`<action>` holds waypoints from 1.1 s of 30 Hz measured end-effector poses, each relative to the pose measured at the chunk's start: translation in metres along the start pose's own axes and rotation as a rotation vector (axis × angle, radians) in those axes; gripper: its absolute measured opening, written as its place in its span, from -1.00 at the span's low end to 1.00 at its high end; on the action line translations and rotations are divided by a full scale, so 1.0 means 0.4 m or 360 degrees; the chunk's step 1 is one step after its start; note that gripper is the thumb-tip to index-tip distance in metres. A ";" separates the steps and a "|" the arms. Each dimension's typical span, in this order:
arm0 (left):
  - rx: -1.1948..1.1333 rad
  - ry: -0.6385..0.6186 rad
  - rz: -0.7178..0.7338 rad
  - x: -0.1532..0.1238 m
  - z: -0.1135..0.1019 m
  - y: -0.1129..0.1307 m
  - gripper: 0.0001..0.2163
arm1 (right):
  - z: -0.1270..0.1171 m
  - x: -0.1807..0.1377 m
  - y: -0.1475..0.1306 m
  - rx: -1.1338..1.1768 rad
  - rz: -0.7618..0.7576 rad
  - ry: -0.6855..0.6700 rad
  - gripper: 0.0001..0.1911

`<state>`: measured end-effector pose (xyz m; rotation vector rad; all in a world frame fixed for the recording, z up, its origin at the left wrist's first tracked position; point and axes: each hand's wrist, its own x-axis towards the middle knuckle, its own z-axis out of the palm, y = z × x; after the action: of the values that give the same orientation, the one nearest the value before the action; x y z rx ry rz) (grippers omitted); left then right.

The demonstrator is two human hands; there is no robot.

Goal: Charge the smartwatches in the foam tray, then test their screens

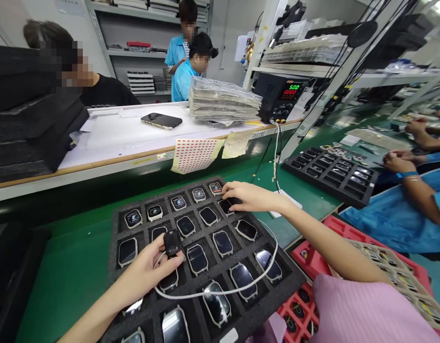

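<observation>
A black foam tray (155,195) full of smartwatches without straps lies before me on the green bench. My left hand (153,259), over the tray's left part, grips a small black square block (173,243) with a white cable (220,293) that loops across the tray. At the far right corner my right hand (248,196) has its fingers on a dark-screened smartwatch (226,206) in its compartment; the fingers partly cover it. Lit screens show on the back row, among them a smartwatch (199,194); the screens nearer to me are dark.
A raised shelf behind the tray bears a phone (161,120), stacked clear trays (223,100) and a power supply (280,97). Black foam trays (23,119) are piled at the left. Red trays (298,309) lie at lower right. Co-workers sit opposite and at the right, near another watch tray (330,174).
</observation>
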<state>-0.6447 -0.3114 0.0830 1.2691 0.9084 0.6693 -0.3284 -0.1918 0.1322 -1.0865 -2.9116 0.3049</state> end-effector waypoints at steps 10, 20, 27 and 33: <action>-0.0064 0.0073 -0.0049 0.005 -0.012 -0.012 -0.68 | 0.018 0.005 -0.005 -0.0179 0.0069 0.0003 -0.70; -0.0425 0.0027 0.0029 0.017 -0.030 0.002 -0.61 | -0.021 0.099 -0.231 0.0446 -0.0225 0.0358 -0.67; -0.0381 0.0165 0.0082 0.018 -0.034 -0.023 -0.65 | 0.075 0.198 -0.323 0.0044 -0.0647 0.0399 -0.70; -0.0232 0.0243 0.0186 0.026 -0.052 -0.021 -0.69 | 0.113 0.208 -0.301 -0.0070 -0.0767 0.0684 -0.69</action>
<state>-0.6577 -0.2938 0.0716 1.1588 0.8968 0.9187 -0.4733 -0.2344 0.1065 -0.3592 -2.6707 -0.0096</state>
